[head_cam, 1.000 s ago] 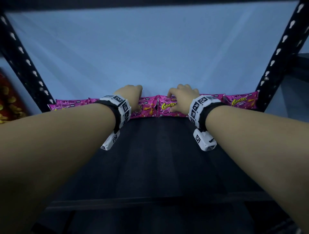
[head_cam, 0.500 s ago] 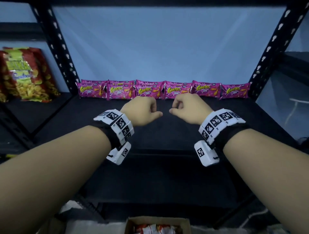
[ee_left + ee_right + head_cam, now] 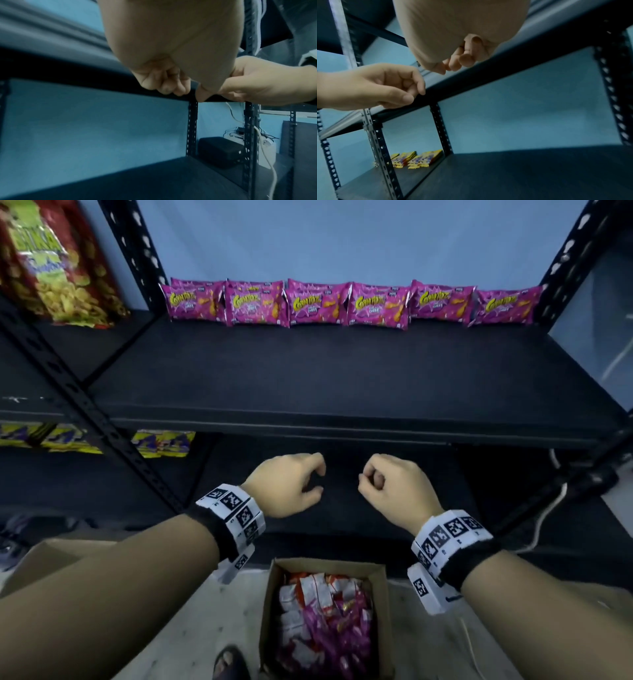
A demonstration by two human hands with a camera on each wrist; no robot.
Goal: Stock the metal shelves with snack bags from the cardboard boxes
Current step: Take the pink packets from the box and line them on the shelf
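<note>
Several pink snack bags (image 3: pixel 349 302) stand in a row along the back of the black metal shelf (image 3: pixel 342 378). An open cardboard box (image 3: pixel 269 611) on the floor below holds more pink and red-white bags (image 3: pixel 325 618). Both hands hover side by side in front of the shelf's front edge, above the box, and hold nothing. My left hand (image 3: pixel 320 481) (image 3: pixel 171 83) has loosely curled fingers with a gap to the thumb. My right hand (image 3: pixel 368 482) (image 3: pixel 458 60) has its fingers curled into the palm, thumb against the index finger.
Large red chip bags (image 3: pixel 51 261) stand on the neighbouring shelf unit at upper left, and yellow bags (image 3: pixel 161 443) lie on its lower shelf. A foot (image 3: pixel 229 662) is beside the box. Another cardboard flap (image 3: pixel 51 556) lies at left. A white cable (image 3: pixel 548 518) hangs at right.
Both hands let go of the pink bags at the back of the shelf and drew back toward me and down, past the shelf's front edge. The cardboard box has come into view.
</note>
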